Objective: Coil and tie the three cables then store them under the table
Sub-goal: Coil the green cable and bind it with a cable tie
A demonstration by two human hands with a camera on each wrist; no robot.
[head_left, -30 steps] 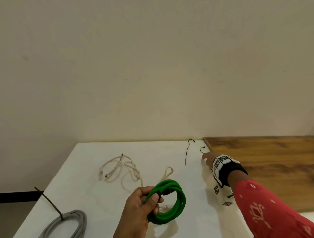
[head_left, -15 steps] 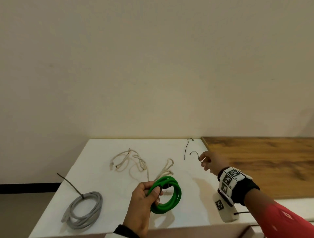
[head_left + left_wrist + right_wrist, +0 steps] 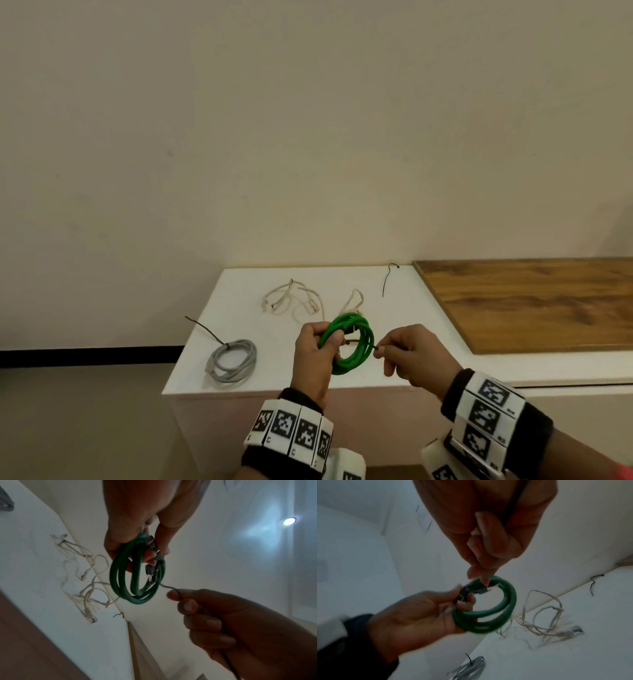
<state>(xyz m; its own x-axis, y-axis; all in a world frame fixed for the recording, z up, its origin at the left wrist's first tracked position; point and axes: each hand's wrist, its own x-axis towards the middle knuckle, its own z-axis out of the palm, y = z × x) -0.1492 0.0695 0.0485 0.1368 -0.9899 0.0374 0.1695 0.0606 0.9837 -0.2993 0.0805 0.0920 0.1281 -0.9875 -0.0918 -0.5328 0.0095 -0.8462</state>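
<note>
My left hand point(image 3: 327, 342) grips a coiled green cable point(image 3: 356, 342) upright above the white table's point(image 3: 274, 383) front edge. Just to its right, my right hand point(image 3: 379, 347) pinches a thin black tie point(image 3: 167, 586) between thumb and forefinger, and the tie's tip reaches into the green cable point(image 3: 137, 577) at its connector end. A grey cable point(image 3: 233, 359), coiled and bound with a black tie, lies at the table's front left. Loose and uncoiled, a white cable point(image 3: 298, 301) sprawls across the back.
A second black tie point(image 3: 388, 279) lies near the table's far right corner. A lower wooden surface point(image 3: 531, 305) adjoins the table on the right. The wall stands right behind, with floor and a dark skirting strip point(image 3: 85, 356) to the left.
My right hand lifted a black tie from the table's far right corner and brought it back to the green coil. Both hands drew closer to my body.
</note>
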